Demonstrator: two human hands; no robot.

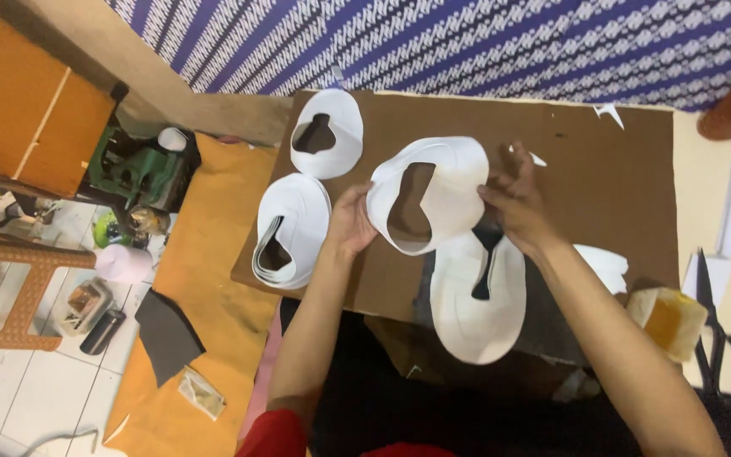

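Observation:
Both my hands hold a white, oval cut-out piece [446, 190] with a notched hole in its middle, lifted slightly above a brown board [602, 169]. My left hand [350, 222] grips its left edge and my right hand [513, 203] pinches its right edge. Under it lies another white piece [475, 313] with a dark slot. To the left a stack of the same white pieces [291, 228] rests on the board. A single white piece [327, 134] lies at the board's far left corner.
Black scissors [717, 338] and a yellowish wrapped block [668, 320] lie at the right. Orange-brown sheet [213, 279] with a dark grey scrap [167, 334] sits left of the board. A green machine [137, 169], wooden stool [19, 288] and tiled floor are far left.

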